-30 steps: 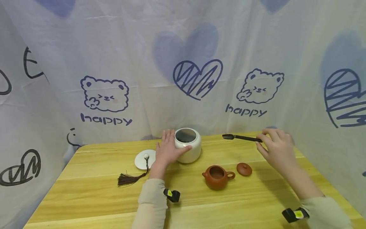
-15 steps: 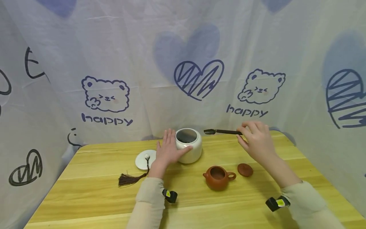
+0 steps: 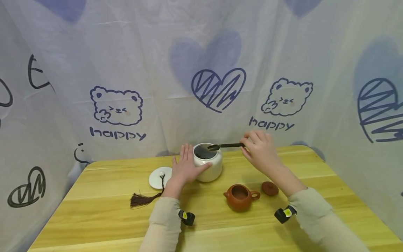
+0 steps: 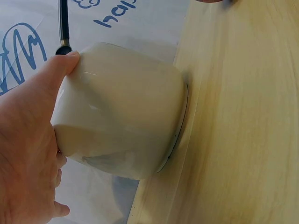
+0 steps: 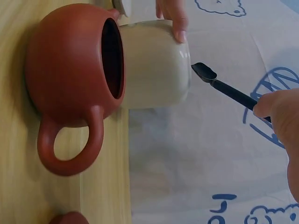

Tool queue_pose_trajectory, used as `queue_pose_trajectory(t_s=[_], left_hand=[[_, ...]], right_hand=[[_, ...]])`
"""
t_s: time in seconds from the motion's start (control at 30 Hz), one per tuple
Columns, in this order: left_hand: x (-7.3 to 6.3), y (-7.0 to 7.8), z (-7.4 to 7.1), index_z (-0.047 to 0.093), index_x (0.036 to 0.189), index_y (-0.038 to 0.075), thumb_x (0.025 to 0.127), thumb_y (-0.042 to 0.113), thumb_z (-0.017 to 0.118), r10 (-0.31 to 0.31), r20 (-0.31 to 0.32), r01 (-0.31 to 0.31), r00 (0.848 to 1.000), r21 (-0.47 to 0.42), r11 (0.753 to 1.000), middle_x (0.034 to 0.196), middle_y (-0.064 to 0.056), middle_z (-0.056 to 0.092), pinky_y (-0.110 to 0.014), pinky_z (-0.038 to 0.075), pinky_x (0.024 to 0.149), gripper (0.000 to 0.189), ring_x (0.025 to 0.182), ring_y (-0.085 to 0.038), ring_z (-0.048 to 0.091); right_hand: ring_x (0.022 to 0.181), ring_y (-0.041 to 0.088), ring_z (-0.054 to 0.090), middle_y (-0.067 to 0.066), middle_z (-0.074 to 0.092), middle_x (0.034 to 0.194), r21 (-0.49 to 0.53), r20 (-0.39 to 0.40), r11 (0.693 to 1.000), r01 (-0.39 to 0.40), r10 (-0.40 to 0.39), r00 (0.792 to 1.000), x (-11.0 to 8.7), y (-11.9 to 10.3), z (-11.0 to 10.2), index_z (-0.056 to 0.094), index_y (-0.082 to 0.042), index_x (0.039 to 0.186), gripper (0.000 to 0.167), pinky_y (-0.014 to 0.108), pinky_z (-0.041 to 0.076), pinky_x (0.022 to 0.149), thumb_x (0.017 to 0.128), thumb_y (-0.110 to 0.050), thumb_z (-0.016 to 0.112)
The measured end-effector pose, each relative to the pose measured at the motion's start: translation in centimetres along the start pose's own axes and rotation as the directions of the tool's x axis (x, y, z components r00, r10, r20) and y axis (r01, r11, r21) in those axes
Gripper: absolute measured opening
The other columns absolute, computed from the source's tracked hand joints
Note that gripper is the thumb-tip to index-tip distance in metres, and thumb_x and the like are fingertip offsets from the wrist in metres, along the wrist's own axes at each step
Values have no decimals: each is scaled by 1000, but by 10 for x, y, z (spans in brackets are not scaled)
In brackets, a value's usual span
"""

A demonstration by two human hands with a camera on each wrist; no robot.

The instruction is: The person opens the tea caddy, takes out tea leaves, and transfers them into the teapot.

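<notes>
In the head view my left hand rests against the left side of a white ceramic jar, fingers straight and thumb across its front. Dark loose bits lie inside the lidless jar. My right hand pinches the handle end of a slim black scoop; its small head is over the right part of the jar's mouth. In the right wrist view the scoop points toward the jar's rim. A reddish-brown clay teapot stands lidless in front of the jar, spout to the left.
The teapot's lid lies right of its handle, below my right forearm. Left of my left hand lies the jar's white lid with a brown tassel. A printed cloth hangs behind the wooden table.
My right hand has moved left with the scoop, bringing its head from the right over to the jar's mouth. My left hand has stayed against the jar.
</notes>
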State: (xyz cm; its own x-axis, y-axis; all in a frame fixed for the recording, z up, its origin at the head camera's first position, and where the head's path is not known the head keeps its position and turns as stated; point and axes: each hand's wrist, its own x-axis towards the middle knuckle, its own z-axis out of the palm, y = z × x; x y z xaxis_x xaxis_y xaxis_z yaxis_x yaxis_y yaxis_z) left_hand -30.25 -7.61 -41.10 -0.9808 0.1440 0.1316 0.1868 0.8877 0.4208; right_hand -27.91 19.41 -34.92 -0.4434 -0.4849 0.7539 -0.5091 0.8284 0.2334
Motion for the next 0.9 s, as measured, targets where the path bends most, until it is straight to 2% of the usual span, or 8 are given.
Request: queue_pose_trajectory(t_s=[0.3, 0.53, 0.9], left_hand=[[2, -2, 1, 6, 158, 10, 80, 81, 48, 2, -2, -2, 1000, -7, 1000, 166, -9, 3, -61, 6, 121, 114, 154, -26, -1], [2, -3, 1, 6, 158, 9, 80, 81, 47, 5, 1, -5, 1000, -6, 1000, 166, -9, 3, -62, 7, 121, 114, 154, -26, -1], [1, -2, 1, 8, 158, 8, 80, 79, 50, 14, -7, -14, 1000, -29, 999, 166, -11, 6, -63, 8, 120, 113, 154, -28, 1]], right_hand=[[99, 29, 52, 9, 62, 103, 13, 51, 1000, 27, -27, 998, 15, -8, 21, 70, -9, 97, 16, 41, 41, 77, 84, -16, 75], [99, 27, 53, 7, 64, 104, 22, 126, 1000, -10, 7, 992, 24, -14, 30, 70, -9, 101, 17, 37, 41, 76, 87, -17, 73], [92, 26, 53, 6, 66, 96, 54, 108, 998, -25, 19, 994, 29, -19, 49, 69, -10, 100, 16, 37, 39, 73, 85, -15, 74]])
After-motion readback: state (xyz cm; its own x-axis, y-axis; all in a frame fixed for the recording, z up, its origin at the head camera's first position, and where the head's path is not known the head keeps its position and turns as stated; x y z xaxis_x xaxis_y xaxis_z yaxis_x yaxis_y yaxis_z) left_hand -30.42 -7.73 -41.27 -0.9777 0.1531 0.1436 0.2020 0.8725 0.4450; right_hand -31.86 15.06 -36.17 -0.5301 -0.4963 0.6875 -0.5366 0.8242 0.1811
